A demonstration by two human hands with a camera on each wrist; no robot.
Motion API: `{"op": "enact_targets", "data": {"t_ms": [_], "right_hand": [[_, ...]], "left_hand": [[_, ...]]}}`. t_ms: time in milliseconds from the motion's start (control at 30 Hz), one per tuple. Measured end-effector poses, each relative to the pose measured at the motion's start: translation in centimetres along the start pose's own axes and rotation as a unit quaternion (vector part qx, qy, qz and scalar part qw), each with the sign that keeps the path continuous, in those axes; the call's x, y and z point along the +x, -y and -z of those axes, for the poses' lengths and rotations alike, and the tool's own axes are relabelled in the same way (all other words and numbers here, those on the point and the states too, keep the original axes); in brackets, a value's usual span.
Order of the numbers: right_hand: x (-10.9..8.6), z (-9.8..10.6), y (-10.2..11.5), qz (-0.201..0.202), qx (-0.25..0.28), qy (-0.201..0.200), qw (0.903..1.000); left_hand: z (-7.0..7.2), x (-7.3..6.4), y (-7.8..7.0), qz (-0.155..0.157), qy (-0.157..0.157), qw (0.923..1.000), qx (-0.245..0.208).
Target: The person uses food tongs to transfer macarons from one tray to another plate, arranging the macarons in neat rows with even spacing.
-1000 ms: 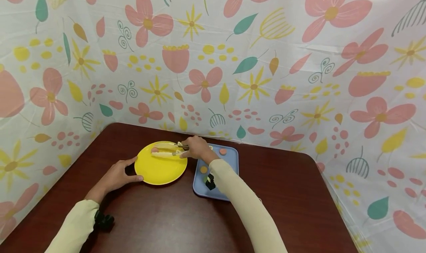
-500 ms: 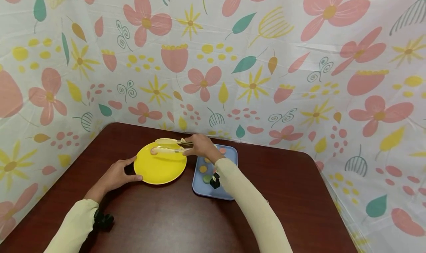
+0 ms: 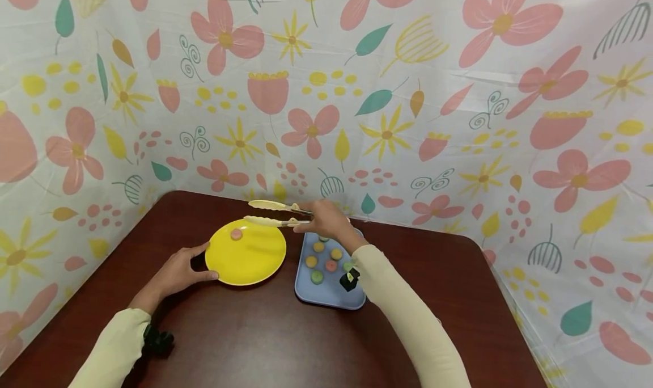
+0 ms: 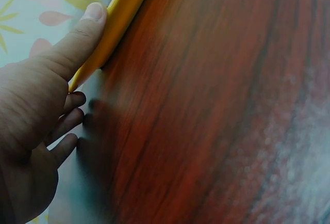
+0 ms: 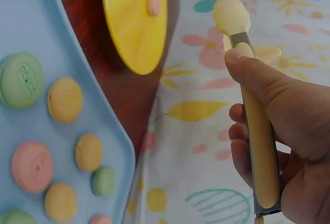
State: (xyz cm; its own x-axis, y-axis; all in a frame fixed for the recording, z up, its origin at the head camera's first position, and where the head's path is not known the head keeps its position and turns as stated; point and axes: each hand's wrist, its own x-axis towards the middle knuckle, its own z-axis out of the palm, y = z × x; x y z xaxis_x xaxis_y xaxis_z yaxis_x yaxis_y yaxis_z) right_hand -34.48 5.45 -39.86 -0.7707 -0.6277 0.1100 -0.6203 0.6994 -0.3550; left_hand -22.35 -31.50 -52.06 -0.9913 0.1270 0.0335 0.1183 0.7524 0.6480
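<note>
A pink macaron [image 3: 236, 234] lies on the yellow plate [image 3: 250, 266], near its far left edge. My left hand [image 3: 178, 270] holds the plate's left rim, thumb and forefinger spread along it. In the left wrist view the thumb lies against the plate's edge [image 4: 116, 28] and the other fingers bend beside it. With my right hand [image 3: 329, 220] I grip tongs [image 3: 270, 222] above the far right side of the plate. Their cream tips stand apart with nothing between them. In the right wrist view, my fingers wrap the tongs' handle [image 5: 260, 152].
Right of the plate stands a blue tray [image 3: 326, 297] with several green, yellow and pink macarons, such as a green one [image 3: 317, 277]. My right forearm covers part of it. A flower-patterned curtain [image 3: 433, 121] hangs behind the brown table [image 3: 245, 331].
The tongs have opened and let go of the pink macaron, which now lies on the plate. My right hand has moved up and right with them. The left hand stays put.
</note>
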Motion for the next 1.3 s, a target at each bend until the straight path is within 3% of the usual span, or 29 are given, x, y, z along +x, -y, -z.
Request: {"op": "enact_targets", "data": {"t_ms": [533, 700, 933, 1300], "right_hand": [[-7.2, 4.5, -2.2, -0.005, -0.029, -0.053, 0.9982], [-9.4, 4.7, -3.3, 0.002, -0.049, -0.081, 0.9955], [-11.9, 4.3, -4.5, -0.004, -0.034, -0.101, 0.9943], [-15.1, 3.6, -5.3, -0.053, -0.030, -0.085, 0.9945]], "left_hand": [[0.1, 0.0, 0.1, -0.002, 0.000, 1.0000, 0.002], [0.0, -0.1, 0.1, -0.005, -0.001, 1.0000, 0.001], [0.0, -0.3, 0.1, -0.001, 0.000, 1.0000, -0.004], [-0.1, -0.3, 0.2, -0.012, 0.002, 0.9999, -0.012]]}}
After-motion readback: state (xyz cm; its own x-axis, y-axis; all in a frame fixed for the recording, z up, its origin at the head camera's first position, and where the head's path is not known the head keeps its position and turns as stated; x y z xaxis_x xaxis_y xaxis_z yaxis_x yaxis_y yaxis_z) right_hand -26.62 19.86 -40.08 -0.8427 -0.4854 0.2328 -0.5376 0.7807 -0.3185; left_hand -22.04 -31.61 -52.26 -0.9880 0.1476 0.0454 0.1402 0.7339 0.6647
